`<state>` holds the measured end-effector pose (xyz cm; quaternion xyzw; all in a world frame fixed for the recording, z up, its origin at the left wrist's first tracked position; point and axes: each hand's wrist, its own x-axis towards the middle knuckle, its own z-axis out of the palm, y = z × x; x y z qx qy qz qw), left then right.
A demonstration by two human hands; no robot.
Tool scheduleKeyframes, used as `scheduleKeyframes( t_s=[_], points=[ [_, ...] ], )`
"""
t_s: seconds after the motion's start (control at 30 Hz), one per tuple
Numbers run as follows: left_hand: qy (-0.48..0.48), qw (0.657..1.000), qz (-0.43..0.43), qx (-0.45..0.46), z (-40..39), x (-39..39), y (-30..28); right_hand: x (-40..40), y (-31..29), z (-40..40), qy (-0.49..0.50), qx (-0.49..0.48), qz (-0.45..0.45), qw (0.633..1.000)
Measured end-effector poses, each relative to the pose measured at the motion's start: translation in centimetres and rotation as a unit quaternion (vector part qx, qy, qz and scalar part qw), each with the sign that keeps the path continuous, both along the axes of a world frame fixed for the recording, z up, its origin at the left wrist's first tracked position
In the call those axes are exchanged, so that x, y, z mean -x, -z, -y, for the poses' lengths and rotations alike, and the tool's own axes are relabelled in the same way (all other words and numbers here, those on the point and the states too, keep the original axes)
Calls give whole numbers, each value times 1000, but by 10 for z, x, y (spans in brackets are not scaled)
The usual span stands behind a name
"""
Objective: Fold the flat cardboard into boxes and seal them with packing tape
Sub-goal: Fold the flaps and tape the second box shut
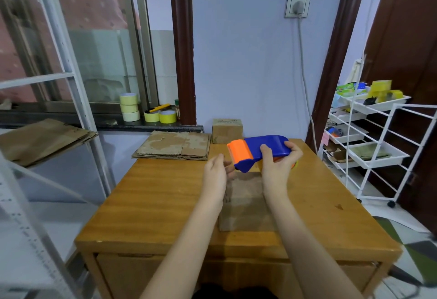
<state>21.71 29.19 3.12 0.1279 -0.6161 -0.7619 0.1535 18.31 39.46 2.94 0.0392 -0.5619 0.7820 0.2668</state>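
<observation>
A blue tape dispenser [267,148] with an orange roller is held above the wooden table [146,204]; my right hand [279,164] grips its handle from below. My left hand [216,176] hovers just left of the dispenser's front end, fingers relaxed and holding nothing. Beneath both hands a folded brown cardboard box [246,204] stands on the table, partly hidden by my forearms. A stack of flat cardboard [172,146] lies at the table's far left corner. A small finished box [227,131] sits at the far edge by the wall.
Several yellow tape rolls [128,107] and a yellow utility knife [157,108] rest on the window sill. A white metal shelf [71,74] with more flat cardboard [42,139] stands at left. A white wire cart [378,138] of supplies stands at right.
</observation>
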Motion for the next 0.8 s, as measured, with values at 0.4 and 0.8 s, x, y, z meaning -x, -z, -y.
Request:
scheduleKeyframes(
  t_s=[0.4,0.8],
  points=[
    [67,994,85,7,-3,5,-4,-2,0,0,0,7,-8,1000],
    [163,966,94,-178,-6,5,-13,-5,0,-2,-1,11,-16,1000]
  ],
)
